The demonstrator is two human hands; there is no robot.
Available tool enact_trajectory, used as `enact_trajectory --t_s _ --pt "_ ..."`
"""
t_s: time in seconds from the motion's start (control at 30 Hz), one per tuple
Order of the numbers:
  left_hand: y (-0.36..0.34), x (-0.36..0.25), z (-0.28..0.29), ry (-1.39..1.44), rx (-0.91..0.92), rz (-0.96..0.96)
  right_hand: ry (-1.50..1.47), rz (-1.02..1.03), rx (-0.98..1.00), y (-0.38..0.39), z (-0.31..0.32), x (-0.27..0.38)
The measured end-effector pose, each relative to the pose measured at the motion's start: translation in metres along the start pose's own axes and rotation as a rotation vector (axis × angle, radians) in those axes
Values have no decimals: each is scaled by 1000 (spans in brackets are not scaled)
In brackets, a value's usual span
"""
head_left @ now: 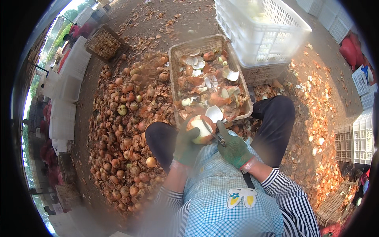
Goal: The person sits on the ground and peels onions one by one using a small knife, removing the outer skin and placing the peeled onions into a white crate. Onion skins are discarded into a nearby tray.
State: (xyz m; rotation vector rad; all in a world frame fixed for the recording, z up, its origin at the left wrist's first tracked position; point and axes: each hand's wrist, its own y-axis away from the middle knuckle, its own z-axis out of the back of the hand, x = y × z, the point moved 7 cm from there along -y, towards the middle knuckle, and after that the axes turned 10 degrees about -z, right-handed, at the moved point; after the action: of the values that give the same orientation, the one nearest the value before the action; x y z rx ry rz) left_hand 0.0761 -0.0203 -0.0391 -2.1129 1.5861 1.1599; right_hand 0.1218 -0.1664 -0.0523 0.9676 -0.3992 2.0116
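Head view: peeling seems underway; the left hand (188, 145) clasps a part-peeled onion (196, 123) by the crate (172, 73), the right hand (236, 151) holding a knife (219, 139) against it. Next probably calls for shallow strokes.

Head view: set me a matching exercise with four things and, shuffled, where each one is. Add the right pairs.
Things:
1. Small knife
2. Onion pile
3. Partly peeled onion
4. White crates

Places:
A. Held in the left hand
B. Stacked toward the top of the picture, right of centre
C. Held in the right hand
D. Spread out on the person's left

Pairs: 1-C, 2-D, 3-A, 4-B
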Motion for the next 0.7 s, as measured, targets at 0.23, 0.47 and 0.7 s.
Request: enact_trajectory --t_s 0.23,0.47,0.7 --pt "-10 -18 -17 -219 58 -126 -39 29 -31 -58 -13 -51" --pt "-33 -69 -7 -679 76 -404 -130 -194 -108 -81 20 -56" --pt "-42 -57 2 -926 -35 -232 -64 139 -84 -63 24 19"
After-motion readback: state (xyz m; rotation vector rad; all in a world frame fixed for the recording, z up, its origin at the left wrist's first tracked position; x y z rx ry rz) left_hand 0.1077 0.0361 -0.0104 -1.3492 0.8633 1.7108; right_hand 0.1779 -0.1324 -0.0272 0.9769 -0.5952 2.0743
